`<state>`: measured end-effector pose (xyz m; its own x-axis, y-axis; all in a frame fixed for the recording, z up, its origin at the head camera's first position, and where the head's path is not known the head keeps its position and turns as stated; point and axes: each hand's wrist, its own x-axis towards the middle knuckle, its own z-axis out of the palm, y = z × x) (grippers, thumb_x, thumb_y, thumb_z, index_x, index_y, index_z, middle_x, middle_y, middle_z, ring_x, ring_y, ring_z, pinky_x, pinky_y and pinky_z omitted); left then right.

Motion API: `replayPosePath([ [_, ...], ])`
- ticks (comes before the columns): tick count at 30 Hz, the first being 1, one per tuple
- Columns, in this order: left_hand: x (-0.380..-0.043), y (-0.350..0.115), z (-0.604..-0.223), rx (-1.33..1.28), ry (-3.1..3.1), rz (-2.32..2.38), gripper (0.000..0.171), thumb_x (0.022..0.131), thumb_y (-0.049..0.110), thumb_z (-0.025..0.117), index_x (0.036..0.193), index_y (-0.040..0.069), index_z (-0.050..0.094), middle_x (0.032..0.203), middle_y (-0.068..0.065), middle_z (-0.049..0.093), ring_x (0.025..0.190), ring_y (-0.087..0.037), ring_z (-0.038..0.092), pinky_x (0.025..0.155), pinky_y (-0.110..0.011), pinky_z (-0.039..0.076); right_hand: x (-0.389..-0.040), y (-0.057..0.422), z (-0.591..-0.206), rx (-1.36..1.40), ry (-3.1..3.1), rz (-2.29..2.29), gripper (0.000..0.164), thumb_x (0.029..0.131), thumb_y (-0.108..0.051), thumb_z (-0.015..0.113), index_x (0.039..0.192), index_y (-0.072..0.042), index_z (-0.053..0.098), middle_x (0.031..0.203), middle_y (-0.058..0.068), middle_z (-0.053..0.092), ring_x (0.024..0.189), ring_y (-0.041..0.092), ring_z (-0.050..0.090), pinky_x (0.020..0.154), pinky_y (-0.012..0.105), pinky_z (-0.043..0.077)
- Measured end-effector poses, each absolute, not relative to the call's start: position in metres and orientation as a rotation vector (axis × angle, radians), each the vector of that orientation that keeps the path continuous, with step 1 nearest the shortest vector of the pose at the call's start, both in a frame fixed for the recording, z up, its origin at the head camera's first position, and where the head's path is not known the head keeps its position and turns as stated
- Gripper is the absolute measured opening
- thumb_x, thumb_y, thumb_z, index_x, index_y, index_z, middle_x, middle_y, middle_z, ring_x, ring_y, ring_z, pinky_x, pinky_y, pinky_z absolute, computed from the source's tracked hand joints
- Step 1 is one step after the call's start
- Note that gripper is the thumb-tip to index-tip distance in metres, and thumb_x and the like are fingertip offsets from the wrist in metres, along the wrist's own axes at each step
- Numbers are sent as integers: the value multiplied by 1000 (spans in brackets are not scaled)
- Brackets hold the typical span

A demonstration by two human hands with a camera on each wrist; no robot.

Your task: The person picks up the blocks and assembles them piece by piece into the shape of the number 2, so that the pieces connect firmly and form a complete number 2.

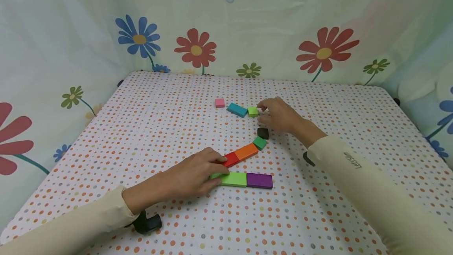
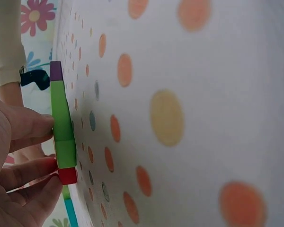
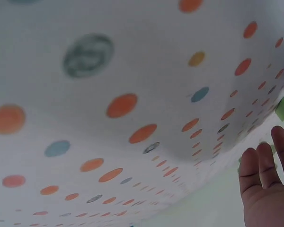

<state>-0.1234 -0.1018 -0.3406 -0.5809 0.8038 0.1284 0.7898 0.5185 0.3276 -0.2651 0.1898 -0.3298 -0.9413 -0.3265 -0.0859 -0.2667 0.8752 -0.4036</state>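
Observation:
My left hand point(image 1: 192, 174) rests over the near blocks, its index fingertip on a red block point(image 1: 231, 160) and its thumb on a lime block point(image 1: 234, 179). A green block point(image 2: 65, 153) sits at the lime one's end, partly under the fingers in the head view. A purple block point(image 1: 260, 180) continues that row. Beyond the red block, an orange block point(image 1: 246, 152), a small green block point(image 1: 260, 143) and a black piece point(image 1: 263, 133) form a bending line. Loosely bent and holding nothing, my right hand point(image 1: 277, 114) hovers beside a small lime block point(image 1: 253, 111).
A blue block point(image 1: 237, 109) and a pink block point(image 1: 220, 103) lie farther back, left of the small lime one. The dotted tablecloth point(image 1: 170, 105) runs back to a flowered curtain point(image 1: 276, 23). A black wrist device point(image 1: 146, 223) hangs under the left sleeve.

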Motion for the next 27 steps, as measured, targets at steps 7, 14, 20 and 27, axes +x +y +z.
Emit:
replayPosePath([
  [7,-123,-101,-341,1416,2701,547,25,96,21,70,120,16,75,132,-6,65,121,-21,56,101,-34,50,-272,186,-333,-439,2845,-628,52,94,-18,71,141,-4,55,139,17,56,129,33,41,108,54,41],
  [14,-123,-101,-341,1412,2702,541,26,96,21,70,121,16,75,132,-6,65,121,-20,56,100,-34,50,-279,185,-331,-379,2804,-710,56,95,-18,70,146,-7,51,144,17,53,132,35,44,107,55,42],
  [20,-123,-101,-340,1416,2706,548,25,96,21,70,120,16,75,131,-6,65,120,-20,56,100,-34,50,-284,191,-328,-278,2786,-895,54,95,-18,68,146,-8,52,144,16,53,120,35,50,98,51,46],
  [27,-123,-101,-340,1412,2703,545,25,96,21,71,120,16,76,131,-5,65,120,-20,57,100,-34,50,-286,193,-335,-229,2756,-974,49,95,-17,68,142,-6,57,142,17,55,121,37,52,99,51,46],
])
